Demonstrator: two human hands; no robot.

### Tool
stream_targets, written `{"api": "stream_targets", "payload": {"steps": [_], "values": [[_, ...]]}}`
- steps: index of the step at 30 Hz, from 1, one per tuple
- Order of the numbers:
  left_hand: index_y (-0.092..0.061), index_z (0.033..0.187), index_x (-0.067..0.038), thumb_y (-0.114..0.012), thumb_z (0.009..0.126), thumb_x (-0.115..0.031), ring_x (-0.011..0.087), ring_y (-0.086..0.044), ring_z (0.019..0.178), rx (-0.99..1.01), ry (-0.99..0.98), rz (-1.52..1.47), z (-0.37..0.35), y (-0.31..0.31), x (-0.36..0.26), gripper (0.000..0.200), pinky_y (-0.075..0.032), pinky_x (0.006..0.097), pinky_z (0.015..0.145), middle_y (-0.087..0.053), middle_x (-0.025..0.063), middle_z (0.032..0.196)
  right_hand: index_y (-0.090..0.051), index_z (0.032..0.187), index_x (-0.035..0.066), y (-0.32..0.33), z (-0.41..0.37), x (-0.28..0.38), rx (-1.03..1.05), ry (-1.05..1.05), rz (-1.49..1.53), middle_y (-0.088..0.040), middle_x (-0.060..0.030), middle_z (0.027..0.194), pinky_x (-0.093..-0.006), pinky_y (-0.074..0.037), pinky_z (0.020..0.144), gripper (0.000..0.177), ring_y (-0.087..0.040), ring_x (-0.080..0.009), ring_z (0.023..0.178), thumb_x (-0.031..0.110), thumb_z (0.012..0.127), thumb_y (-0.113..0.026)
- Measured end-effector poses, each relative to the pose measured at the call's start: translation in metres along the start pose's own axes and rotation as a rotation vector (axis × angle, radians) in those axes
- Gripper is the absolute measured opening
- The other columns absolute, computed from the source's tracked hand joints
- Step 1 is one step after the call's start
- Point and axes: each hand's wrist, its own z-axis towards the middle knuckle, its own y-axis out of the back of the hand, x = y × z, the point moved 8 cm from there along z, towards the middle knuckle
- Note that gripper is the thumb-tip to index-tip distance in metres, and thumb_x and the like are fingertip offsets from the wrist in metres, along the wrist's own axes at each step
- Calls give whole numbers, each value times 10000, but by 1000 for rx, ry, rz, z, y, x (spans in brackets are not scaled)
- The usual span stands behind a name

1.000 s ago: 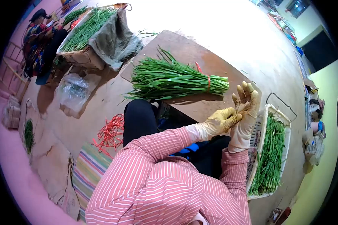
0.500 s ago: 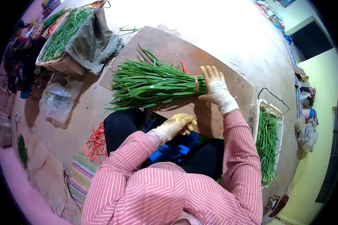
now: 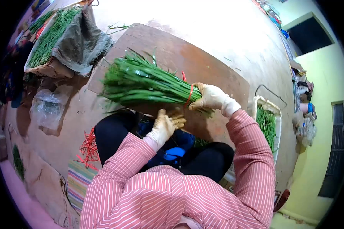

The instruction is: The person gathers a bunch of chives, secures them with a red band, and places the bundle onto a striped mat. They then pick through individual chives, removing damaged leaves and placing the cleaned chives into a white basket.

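Observation:
A thick bundle of long green leaves like garlic chives (image 3: 141,82) lies over the wooden board (image 3: 221,74), tied near its cut end with a red band (image 3: 190,95). Its leafy end is blurred by motion. My right hand (image 3: 213,98), in a pale glove, wraps round the stem end just beside the band, thumb underneath. Below the bundle, over my lap, my left hand (image 3: 165,126) is gloved too. Its fingers are spread and hold nothing; the fingertips are slightly blurred.
Loose red ties (image 3: 89,147) lie left of my knee. At the upper left stands a crate (image 3: 51,70) of greens, draped with a grey cloth (image 3: 82,42). A white basket (image 3: 278,131) of greens is at my right. Clear plastic bags (image 3: 51,105) lie on the floor.
My right hand has gone from flat against the stem ends to gripping them, and the bundle has tilted and shifted slightly left. My left hand has opened its curled fingers.

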Motion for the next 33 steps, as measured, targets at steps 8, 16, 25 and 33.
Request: {"api": "stream_targets", "payload": {"steps": [8,16,25,33], "values": [[-435,1350,-100,-454,845,-671,295,-521,1174,569,-228,-279,-36,-69,-52,763,-413,483,1012,-525,96,1311,-538,1217,7,-99,-106,33,381,-201,1668,-639,-93,1086,-333,-510,845,493,-630,-184,929,275,833,-693],[-499,1282,-62,-672,758,-543,250,-563,1106,451,-214,-142,-19,-96,-66,732,-461,412,968,-579,97,1237,-291,1433,48,-101,-112,30,136,54,1792,-463,-114,1349,-351,-375,1031,803,-473,-184,1213,345,817,-713],[-552,1211,-82,-662,843,-437,97,-509,797,457,-105,-126,-15,-104,-89,523,-428,230,719,-550,19,928,-360,1370,47,-96,-109,31,-148,61,1678,-554,-65,1192,-310,-445,934,707,-552,-165,1068,202,793,-737],[-542,1205,-96,-537,836,-627,154,-629,877,426,-96,345,-37,-88,-34,646,-523,332,759,-645,41,998,-464,1269,-9,-120,-75,9,-100,60,2212,-597,-165,1166,-420,-507,927,457,-609,-275,1052,182,888,-631]]}}
